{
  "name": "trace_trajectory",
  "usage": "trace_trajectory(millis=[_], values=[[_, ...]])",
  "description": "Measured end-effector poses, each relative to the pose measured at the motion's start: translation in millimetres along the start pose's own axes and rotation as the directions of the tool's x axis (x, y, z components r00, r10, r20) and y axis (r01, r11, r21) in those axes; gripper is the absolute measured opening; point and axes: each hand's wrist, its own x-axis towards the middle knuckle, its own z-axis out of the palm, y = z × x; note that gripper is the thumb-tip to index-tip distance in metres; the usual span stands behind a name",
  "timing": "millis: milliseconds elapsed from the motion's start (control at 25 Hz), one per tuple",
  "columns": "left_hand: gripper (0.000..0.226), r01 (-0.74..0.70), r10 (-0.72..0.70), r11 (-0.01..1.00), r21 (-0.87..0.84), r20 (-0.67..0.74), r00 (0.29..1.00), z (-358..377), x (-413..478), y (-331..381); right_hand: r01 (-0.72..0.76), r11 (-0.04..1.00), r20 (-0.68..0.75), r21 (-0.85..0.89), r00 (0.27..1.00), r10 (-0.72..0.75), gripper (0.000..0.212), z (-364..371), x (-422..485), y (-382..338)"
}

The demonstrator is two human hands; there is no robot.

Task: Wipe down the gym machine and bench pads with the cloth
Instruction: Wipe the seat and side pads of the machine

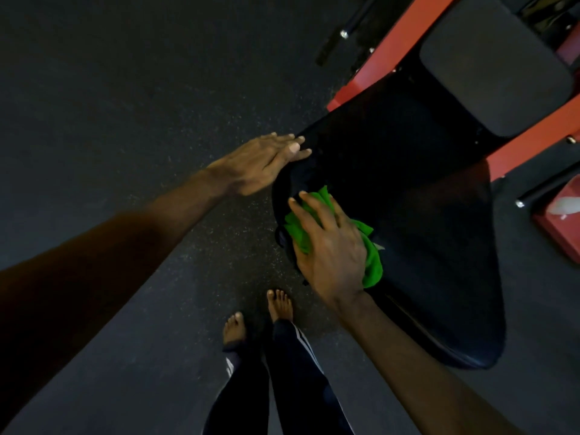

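Note:
A large black bench pad point(417, 233) fills the middle right of the head view. My right hand point(329, 246) lies flat on a bright green cloth point(372, 262) and presses it against the pad's near left edge, fingers spread and fairly straight. My left hand point(260, 164) rests with straight fingers on the pad's upper left corner. A second, grey-black pad point(492, 67) sits at the top right, between the red bars of the machine frame point(392, 48).
Dark speckled rubber floor point(110, 105) spreads to the left. My bare feet point(279, 306) stand just below the pad. A red block point(561, 227) lies at the right edge, and black metal bars point(335, 42) with chrome ends lie beyond the frame.

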Motion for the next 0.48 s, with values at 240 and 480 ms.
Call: trace_trajectory(millis=[240,480], values=[[0.05,-0.059,0.059,0.971,0.232,0.008,0.998,-4,16,-19,-0.041,0.999,-0.011,0.006,0.999,0.041,0.064,7,44,-32],[0.05,-0.146,0.157,0.986,-0.078,0.159,0.975,-15,21,-33,-0.143,0.987,-0.035,0.075,0.989,0.146,0.054,-3,-2,-19]])
